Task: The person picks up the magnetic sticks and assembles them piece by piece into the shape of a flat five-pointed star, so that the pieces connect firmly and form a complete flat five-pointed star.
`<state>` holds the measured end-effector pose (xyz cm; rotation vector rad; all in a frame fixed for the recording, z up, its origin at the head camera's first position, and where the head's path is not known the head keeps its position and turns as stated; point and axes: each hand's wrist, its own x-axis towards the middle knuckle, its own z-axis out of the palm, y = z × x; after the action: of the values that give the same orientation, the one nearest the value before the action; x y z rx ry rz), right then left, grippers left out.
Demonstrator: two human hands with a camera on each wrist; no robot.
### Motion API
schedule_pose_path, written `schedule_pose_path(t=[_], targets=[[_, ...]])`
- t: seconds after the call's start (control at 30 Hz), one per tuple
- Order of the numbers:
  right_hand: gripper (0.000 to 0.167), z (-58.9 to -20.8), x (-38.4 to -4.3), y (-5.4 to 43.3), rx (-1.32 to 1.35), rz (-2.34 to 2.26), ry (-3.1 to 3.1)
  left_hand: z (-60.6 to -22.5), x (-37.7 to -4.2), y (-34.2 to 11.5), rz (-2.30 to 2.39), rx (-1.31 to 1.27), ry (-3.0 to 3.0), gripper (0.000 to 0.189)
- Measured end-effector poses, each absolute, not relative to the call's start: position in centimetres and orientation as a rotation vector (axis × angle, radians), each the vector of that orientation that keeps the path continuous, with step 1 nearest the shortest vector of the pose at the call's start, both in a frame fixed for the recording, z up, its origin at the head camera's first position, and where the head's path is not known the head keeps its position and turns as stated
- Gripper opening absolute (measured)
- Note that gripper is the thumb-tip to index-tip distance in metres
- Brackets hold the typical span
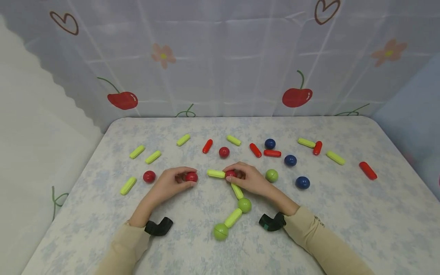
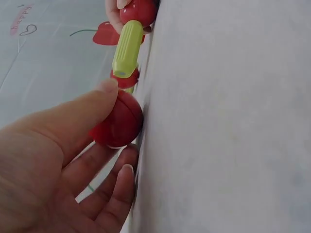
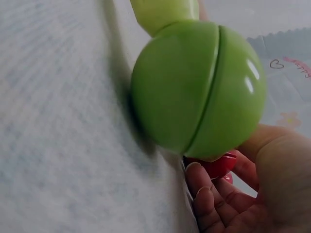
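My left hand (image 1: 173, 181) pinches a red ball (image 1: 191, 177) between thumb and fingers, seen close up in the left wrist view. Another red ball (image 1: 229, 174) is gripped by my right hand (image 1: 250, 178). From that ball a yellow-green rod (image 1: 215, 173) points left, its free end a short gap from the left hand's ball. A second yellow-green rod (image 1: 237, 191) runs down to a green ball (image 1: 244, 205), then a third rod (image 1: 233, 218) leads to the nearest green ball (image 1: 220, 232). In the right wrist view a large green ball (image 3: 199, 90) partly hides the right hand's grip.
Loose yellow-green rods (image 1: 153, 157) and a red ball (image 1: 149, 176) lie to the left. Further back are red rods (image 1: 255, 150) and another red ball (image 1: 224, 152). Several blue balls (image 1: 303, 182), a loose green ball (image 1: 271, 175) and more rods (image 1: 335, 157) lie right.
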<state>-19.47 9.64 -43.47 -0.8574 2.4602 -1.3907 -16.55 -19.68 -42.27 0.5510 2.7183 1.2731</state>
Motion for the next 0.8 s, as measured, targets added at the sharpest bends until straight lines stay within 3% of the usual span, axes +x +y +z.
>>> schedule_pose_path(t=[0.53,0.8], targets=[[0.022,-43.5,-19.3,9.7,-0.837,-1.413,2.449,-42.8,-17.5,-17.6,1.444,0.493,2.589,0.036],[0.025,-43.5,-19.4,9.7,-0.856,-1.417,2.449,-39.9,-16.1,-16.4,1.487,0.449,2.557,0.035]])
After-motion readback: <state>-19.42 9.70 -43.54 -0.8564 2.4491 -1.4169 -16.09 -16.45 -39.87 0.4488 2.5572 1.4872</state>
